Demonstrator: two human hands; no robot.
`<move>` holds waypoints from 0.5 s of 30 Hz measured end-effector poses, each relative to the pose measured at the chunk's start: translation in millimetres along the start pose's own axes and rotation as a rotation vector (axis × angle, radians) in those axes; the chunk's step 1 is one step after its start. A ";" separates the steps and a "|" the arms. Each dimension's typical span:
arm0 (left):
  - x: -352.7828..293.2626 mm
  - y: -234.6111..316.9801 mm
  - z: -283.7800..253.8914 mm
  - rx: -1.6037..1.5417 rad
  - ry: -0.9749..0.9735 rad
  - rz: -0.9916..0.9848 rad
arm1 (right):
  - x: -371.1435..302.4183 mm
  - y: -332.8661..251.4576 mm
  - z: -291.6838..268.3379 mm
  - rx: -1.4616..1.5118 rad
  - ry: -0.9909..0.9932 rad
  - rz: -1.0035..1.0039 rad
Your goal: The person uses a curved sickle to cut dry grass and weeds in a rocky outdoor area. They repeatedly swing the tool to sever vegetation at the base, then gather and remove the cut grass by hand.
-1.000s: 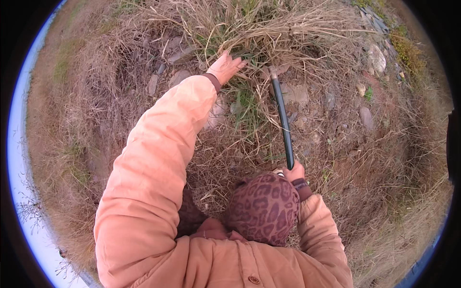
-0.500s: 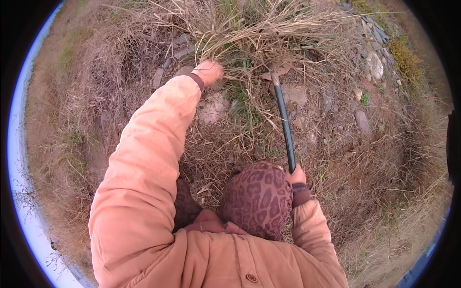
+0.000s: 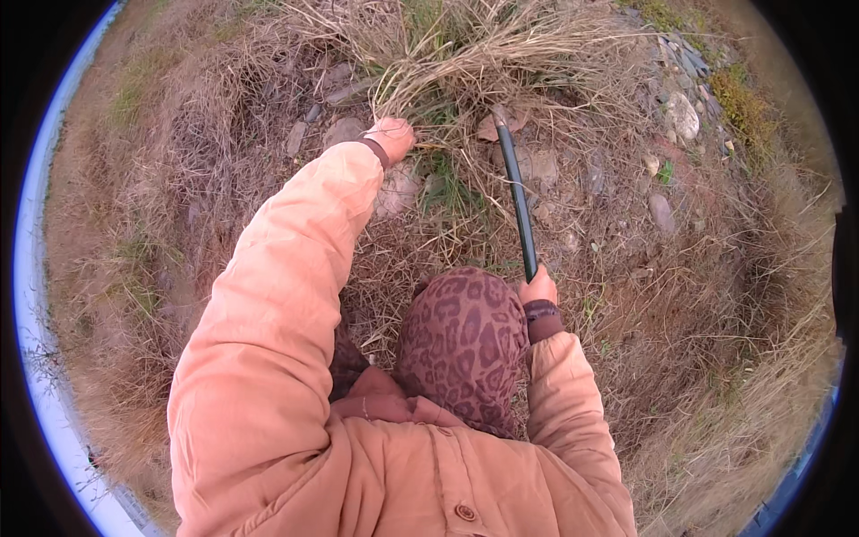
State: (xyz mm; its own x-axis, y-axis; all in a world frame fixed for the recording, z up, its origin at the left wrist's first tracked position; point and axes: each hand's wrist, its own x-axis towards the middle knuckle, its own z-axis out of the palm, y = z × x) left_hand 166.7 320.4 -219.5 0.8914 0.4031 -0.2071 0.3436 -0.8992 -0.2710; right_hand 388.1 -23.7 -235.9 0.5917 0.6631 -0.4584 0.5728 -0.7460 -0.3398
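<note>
My left hand [image 3: 392, 140] is closed around dry grass stems at the left side of a large grass clump [image 3: 510, 67]. In my right hand [image 3: 539, 286], low and to the right beside my knee, is the near end of a hand tool with a straight dark green handle [image 3: 519, 197]. The handle points away from me, up to a metal neck at the foot of the clump. Grass and soil hide the tool's head, so its kind is unclear. Green blades [image 3: 452, 183] grow between my left hand and the handle.
Flat stones [image 3: 543, 167] lie in the soil right of the handle. A pale rock [image 3: 683, 116] sits farther right, near a pile of grey stones [image 3: 693, 64]. My knee in leopard-print cloth [image 3: 465, 345] is close to my right hand. Dry grass covers the slope around.
My right hand has moved forward and slightly left, carrying the handle with it. My left hand stays closed at the clump, almost unmoved. The view has shifted slightly.
</note>
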 end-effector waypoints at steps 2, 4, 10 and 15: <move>-2.9 0.4 2.9 0.082 0.005 -0.080 | -11.8 0.2 -2.5 0.038 0.038 -0.036; -6.4 -4.7 6.6 0.007 0.075 -0.134 | -32.5 15.5 -1.5 0.044 0.022 0.021; -5.9 -20.3 15.6 -0.057 -0.002 -0.182 | -60.0 59.1 23.4 0.186 0.077 -0.073; -9.4 -22.0 16.0 0.009 -0.160 -0.177 | -62.8 58.6 32.1 0.304 0.082 -0.029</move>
State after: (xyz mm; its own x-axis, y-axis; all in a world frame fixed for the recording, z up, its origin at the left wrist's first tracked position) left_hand 146.0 339.1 -226.7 0.7592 0.5767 -0.3016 0.4871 -0.8109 -0.3243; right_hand 366.3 -111.0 -253.3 0.6284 0.6779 -0.3816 0.4018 -0.7028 -0.5870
